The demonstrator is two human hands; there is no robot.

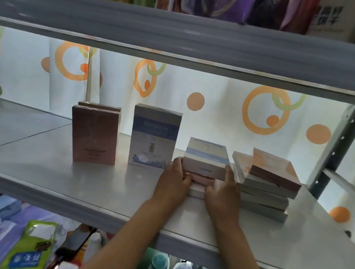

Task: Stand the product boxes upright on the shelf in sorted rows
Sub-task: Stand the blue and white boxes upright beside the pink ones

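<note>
On the pale grey metal shelf [30, 158], both bare hands reach over its front edge to a short stack of flat boxes lying near the middle. The left hand [173, 181] presses against the stack's left side, its fingers [185, 178] curled round the lower pink flat box [203, 180]. The right hand [224, 191] holds the right side, its fingers [228, 173] closed against the end of the top white-and-blue flat cardboard box [206, 158], so that this box is pinched between the two hands. A white flat box [195, 192] lies at the bottom of that stack, mostly hidden by the hands.

Left of the hands, towards the back edge, a tall white-and-blue cardboard box [154, 136] stands upright. Further left a pink upright cardboard box [93, 135] stands with a second pink upright box [100, 106] just behind it, only its top showing.

Just beside the right hand, towards the shelf's right end, a taller stack of flat white boxes [263, 193] lies on its side, with a peach-and-pink flat box [273, 169] on top, turned slightly askew. Whether the two stacks touch cannot be told.

Behind the shelf hangs a white curtain with orange and green circles [223, 99]
</note>
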